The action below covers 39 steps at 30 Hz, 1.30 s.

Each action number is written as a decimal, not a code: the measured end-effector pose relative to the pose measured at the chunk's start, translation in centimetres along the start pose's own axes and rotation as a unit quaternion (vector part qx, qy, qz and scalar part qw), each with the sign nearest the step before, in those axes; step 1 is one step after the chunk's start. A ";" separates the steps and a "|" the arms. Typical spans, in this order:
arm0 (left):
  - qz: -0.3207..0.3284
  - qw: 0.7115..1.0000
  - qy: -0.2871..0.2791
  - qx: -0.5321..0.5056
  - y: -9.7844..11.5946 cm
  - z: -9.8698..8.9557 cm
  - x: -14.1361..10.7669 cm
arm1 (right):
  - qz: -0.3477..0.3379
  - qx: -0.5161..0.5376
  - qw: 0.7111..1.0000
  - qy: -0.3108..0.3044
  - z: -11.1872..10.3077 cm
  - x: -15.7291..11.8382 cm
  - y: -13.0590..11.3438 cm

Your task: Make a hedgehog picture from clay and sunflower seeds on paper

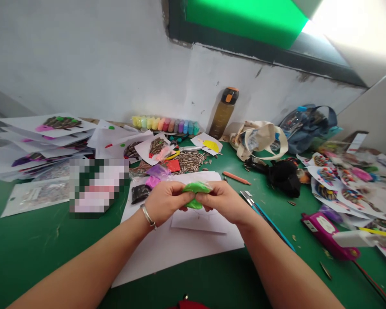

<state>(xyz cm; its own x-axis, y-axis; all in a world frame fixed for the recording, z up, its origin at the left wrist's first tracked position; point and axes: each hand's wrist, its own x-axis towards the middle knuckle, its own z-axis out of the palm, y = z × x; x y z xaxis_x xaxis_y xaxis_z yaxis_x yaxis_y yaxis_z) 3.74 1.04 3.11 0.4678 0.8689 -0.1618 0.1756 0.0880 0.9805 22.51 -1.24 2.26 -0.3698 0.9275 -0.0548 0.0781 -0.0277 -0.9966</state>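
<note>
Both my hands pinch a bright green packet of what looks like modelling clay (pixel 196 187), with some clear wrapping at its right end. My left hand (pixel 165 199), a silver bracelet at its wrist, grips the left side with the thumb on top. My right hand (pixel 224 199) grips the right side the same way, and the two thumbs nearly meet. Below them a small white card (pixel 196 224) with faint drawn lines lies on a larger white sheet (pixel 148 257). Just left of my hands rest a black clay packet (pixel 140 194) and a purple packet (pixel 157 171).
Sunflower seeds (pixel 191 162) lie in a heap behind the hands. To the right are an orange pencil (pixel 237 178), a blue utility knife (pixel 266 219) and a magenta glue gun (pixel 330 236). Stacked seed-decorated cards (pixel 45 133) stand left; a bottle (pixel 224 112) leans against the wall.
</note>
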 end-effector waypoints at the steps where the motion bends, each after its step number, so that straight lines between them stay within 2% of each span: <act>1: 0.002 1.000 0.001 -0.004 0.0 0.0 0.0 | -0.011 -0.005 1.000 0.003 0.1 0.0 0.0; 6: 0.017 1.000 -0.018 -0.001 0.0 -0.1 0.2 | -0.029 -0.041 0.999 0.012 0.3 0.1 0.1; 12: 0.046 0.999 0.014 0.021 0.2 -0.2 0.2 | -0.007 0.033 0.998 0.056 0.7 0.6 0.2; 15: 0.047 0.999 0.009 0.022 0.2 -0.3 0.3 | -0.017 0.032 0.997 0.071 0.6 0.8 0.4; 21: 0.061 0.998 0.016 0.031 -0.1 -0.3 0.6 | -0.035 -0.004 0.998 0.047 0.9 0.8 0.7; 26: 0.053 0.997 0.040 0.038 0.0 -0.4 0.5 | -0.011 -0.030 0.993 0.110 1.3 0.9 0.8; 29: 0.027 0.998 0.041 0.039 0.4 -0.4 0.4 | -0.009 -0.022 0.996 0.090 1.2 0.8 0.7; 35: 0.033 0.999 0.018 0.017 0.2 -0.4 0.5 | -0.050 0.004 0.997 0.056 0.9 0.7 0.3; 39: 0.034 0.999 -0.003 0.009 -0.2 -0.4 0.7 | -0.031 0.010 0.998 0.058 1.0 0.7 0.0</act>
<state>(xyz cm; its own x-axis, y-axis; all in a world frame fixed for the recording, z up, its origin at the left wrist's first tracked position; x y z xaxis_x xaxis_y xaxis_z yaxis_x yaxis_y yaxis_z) 3.68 1.87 2.84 0.4851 0.8692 -0.0961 0.1588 0.0205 0.9871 21.37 -0.95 2.13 -0.2629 0.9647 0.0130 0.0397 0.0243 -0.9989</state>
